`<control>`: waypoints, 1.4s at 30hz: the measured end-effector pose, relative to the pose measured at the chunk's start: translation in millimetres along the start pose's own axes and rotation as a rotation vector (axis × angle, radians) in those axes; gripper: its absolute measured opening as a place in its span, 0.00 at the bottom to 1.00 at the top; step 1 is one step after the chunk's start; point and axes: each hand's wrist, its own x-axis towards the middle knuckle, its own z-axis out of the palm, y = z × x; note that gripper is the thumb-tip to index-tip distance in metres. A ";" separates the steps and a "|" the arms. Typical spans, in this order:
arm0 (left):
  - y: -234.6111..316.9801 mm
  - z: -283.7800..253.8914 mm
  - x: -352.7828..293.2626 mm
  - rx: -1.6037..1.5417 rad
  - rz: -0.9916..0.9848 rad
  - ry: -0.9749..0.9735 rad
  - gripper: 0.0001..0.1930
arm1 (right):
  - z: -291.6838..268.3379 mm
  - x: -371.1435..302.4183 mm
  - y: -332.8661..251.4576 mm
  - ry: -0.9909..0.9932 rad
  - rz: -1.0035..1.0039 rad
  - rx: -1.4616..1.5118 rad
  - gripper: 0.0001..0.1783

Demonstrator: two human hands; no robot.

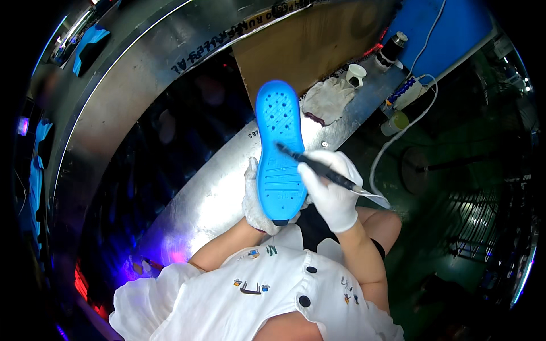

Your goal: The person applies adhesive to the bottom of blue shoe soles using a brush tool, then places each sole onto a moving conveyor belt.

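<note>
A bright blue shoe sole (278, 142) stands lengthwise in front of me, tread side up, with holes near its toe and ribs near its heel. My left hand (254, 200), in a white glove, grips the sole's heel end from the left and below. My right hand (331, 188), also gloved in white, holds a thin black pen-like tool (318, 168). The tool's tip rests on the middle of the sole, near its right edge.
A shiny metal bench (210, 193) curves under the sole. A spare white glove (327, 99), a small white funnel (356, 74) and a dark bottle (392, 48) lie at the bench's far end, beside brown cardboard (307, 40). A white cable (398, 136) hangs at right.
</note>
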 end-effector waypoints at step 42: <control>73.7 39.3 43.4 0.459 -0.228 0.125 0.34 | -16.3 -11.8 -26.8 -0.535 -0.222 -0.057 0.10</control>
